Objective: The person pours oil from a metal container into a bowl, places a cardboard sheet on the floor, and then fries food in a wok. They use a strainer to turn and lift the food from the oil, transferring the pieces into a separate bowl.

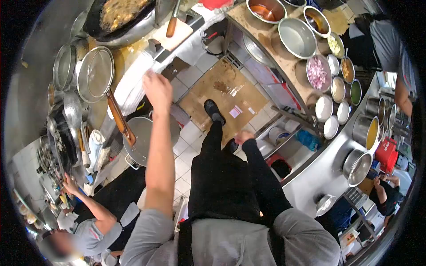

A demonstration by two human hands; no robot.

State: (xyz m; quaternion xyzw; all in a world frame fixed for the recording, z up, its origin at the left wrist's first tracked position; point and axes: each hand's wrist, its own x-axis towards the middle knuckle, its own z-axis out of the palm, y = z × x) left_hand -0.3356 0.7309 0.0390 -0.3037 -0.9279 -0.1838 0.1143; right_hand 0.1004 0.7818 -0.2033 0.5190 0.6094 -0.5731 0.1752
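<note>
My left hand is raised at the edge of the stove counter, beside a white towel. Its fingers are loosely bent and a little apart, and nothing shows in them. Below it stands a large metal pot. A strainer with a wooden handle lies to its left. My right hand hangs low in front of my body, fingers curled in, with nothing visible in it. The nearest thing to it is the open shelf under the right-hand counter.
A wok of bubbling food sits at upper left. Several metal bowls line the right counter, one with chopped onion. Cardboard covers the floor ahead. A co-worker works at lower left; other people stand at the right.
</note>
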